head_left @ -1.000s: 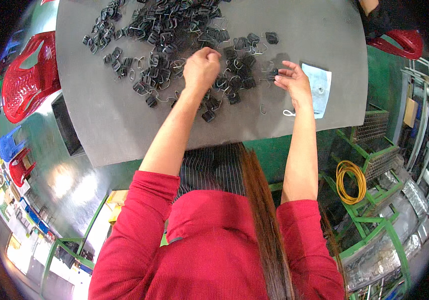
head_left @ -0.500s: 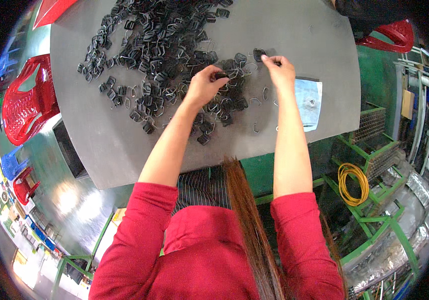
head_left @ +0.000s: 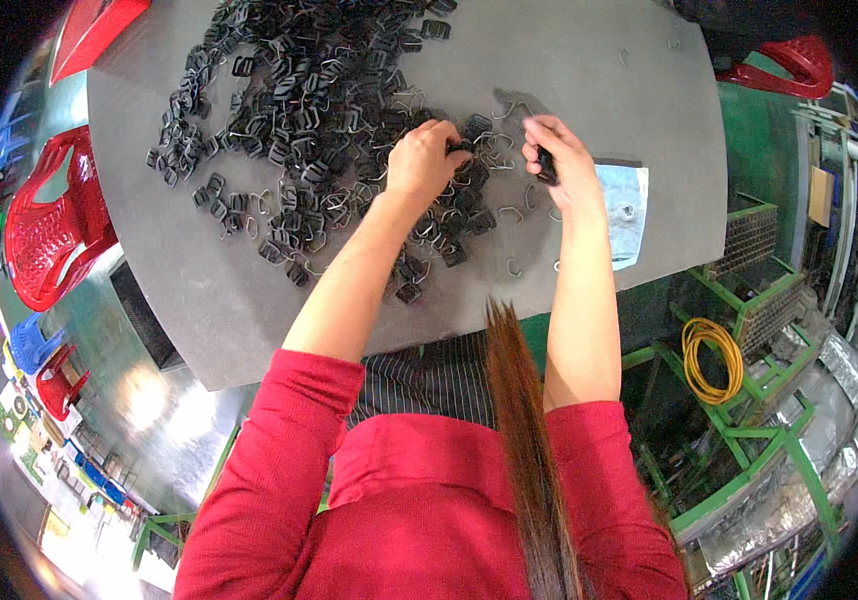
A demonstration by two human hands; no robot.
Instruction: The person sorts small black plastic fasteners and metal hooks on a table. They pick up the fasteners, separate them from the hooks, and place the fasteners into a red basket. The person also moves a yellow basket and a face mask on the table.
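A wide heap of black plastic buckles (head_left: 314, 90), many with bent metal wire loops, covers the left and middle of the grey table (head_left: 589, 60). At the heap's right edge is my left hand (head_left: 422, 163), its thumb and fingers closed on a black buckle (head_left: 461, 148) that they partly hide. To its right, a little above the table, my right hand (head_left: 564, 165) is curled round another black buckle (head_left: 547, 167). Between and below the hands lie loose wire loops (head_left: 511, 213).
A light blue sheet (head_left: 625, 215) lies right of my right forearm. Red plastic chairs (head_left: 54, 220) stand left of the table, with another red chair (head_left: 784, 68) at the far right. Green metal racks (head_left: 764, 300) and a coiled yellow hose (head_left: 712, 362) are at the lower right.
My right hand has drawn back toward me and turned, its fingers now curled round the buckle. My left hand has shifted slightly right, still closed on a buckle.
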